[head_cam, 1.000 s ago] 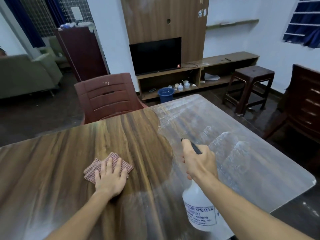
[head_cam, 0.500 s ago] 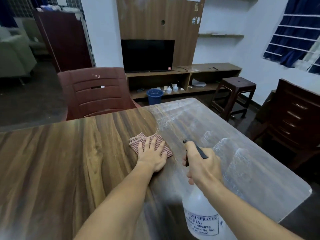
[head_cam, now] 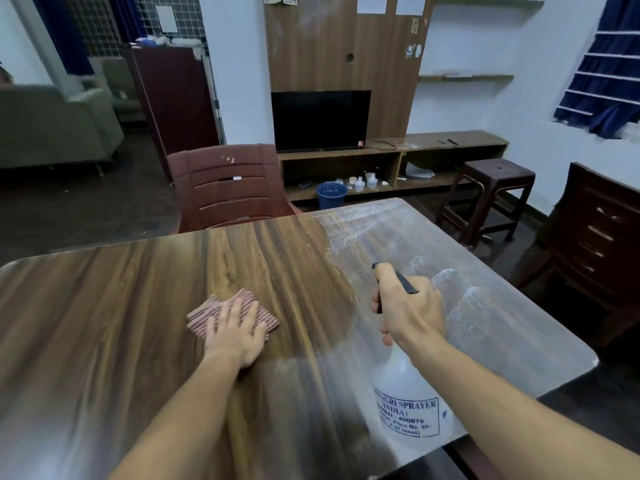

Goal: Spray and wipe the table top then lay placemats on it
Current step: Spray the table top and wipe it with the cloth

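Note:
The wooden table top (head_cam: 104,299) fills the lower view; its right part looks pale and streaked with wet film, its left part dark and bare. My left hand (head_cam: 235,332) lies flat, fingers spread, pressing a folded red-checked cloth (head_cam: 207,311) onto the table's middle. My right hand (head_cam: 408,308) grips the black trigger head of a white translucent spray bottle (head_cam: 405,407) with a printed label, held above the table's right front area. No placemats are in view.
A maroon plastic chair (head_cam: 225,188) stands at the table's far side. A dark stool (head_cam: 491,188) and a wooden chair (head_cam: 599,237) stand to the right. A TV unit (head_cam: 322,119) with a blue bucket (head_cam: 331,194) is behind; a sofa (head_cam: 52,126) at far left.
My left hand slid the cloth from the left to the table's middle right, then back leftward. The right hand kept hold of the spray bottle in about the same spot.

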